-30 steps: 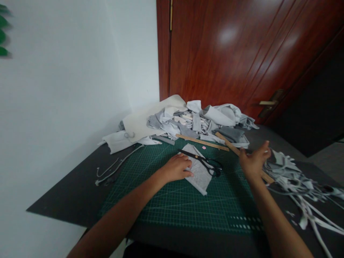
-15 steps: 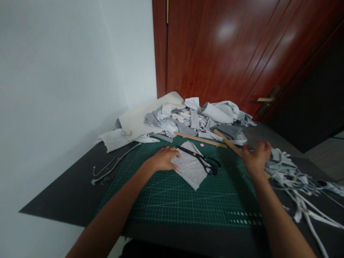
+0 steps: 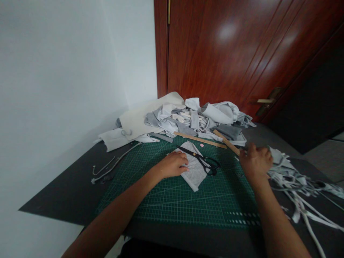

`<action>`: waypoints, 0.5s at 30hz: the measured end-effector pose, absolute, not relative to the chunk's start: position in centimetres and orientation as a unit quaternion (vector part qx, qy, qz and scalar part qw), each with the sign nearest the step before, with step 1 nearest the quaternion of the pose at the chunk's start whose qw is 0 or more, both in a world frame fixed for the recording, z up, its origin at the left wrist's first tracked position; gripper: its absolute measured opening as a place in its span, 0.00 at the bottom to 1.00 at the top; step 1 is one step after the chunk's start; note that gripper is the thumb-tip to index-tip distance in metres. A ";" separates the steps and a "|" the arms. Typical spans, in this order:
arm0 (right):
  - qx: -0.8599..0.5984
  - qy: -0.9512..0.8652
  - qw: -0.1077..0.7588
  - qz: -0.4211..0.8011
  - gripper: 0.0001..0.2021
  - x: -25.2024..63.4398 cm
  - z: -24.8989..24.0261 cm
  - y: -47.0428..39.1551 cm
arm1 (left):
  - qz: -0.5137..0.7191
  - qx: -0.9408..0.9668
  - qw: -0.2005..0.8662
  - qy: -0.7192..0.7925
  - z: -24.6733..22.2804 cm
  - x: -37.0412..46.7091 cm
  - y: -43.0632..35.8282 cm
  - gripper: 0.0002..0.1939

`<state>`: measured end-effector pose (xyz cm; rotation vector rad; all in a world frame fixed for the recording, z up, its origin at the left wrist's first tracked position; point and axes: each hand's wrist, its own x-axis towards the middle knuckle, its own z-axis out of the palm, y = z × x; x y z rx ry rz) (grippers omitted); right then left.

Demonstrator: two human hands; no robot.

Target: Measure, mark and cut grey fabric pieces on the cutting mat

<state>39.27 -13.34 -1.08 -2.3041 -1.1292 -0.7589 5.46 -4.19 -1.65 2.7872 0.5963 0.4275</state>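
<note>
My left hand (image 3: pixel 174 165) rests on the left part of a folded grey cloth piece (image 3: pixel 194 179), thumb and fingers apart. Black-handled scissors (image 3: pixel 199 156) lie over that cloth, handles toward the right. My right hand (image 3: pixel 255 163) is smeared by motion beside the heap of grey and white fabric scraps (image 3: pixel 288 168). It covers the near end of a wooden ruler (image 3: pixel 225 142), and whether anything is in its fingers is hidden.
A green gridded cutting mat (image 3: pixel 172 204) lies on the dark table (image 3: pixel 67 193). Behind it are piled fabric pieces (image 3: pixel 166 118), with a second wooden ruler (image 3: pixel 199 139) in front. Thin cords (image 3: pixel 118 163) lie left. A wall (image 3: pixel 67 71) and wooden door (image 3: pixel 215 53) stand behind.
My left hand has slid slightly right, farther onto the grey cloth. My right hand has shifted slightly beside the scraps, and its fingers have changed position. The scissors stay where they were.
</note>
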 end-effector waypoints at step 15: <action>-0.743 -0.631 0.223 -0.007 0.13 27.3 -3.9 -11.3 | 0.083 0.951 0.177 0.239 -1.0 4.6 -4.2 0.18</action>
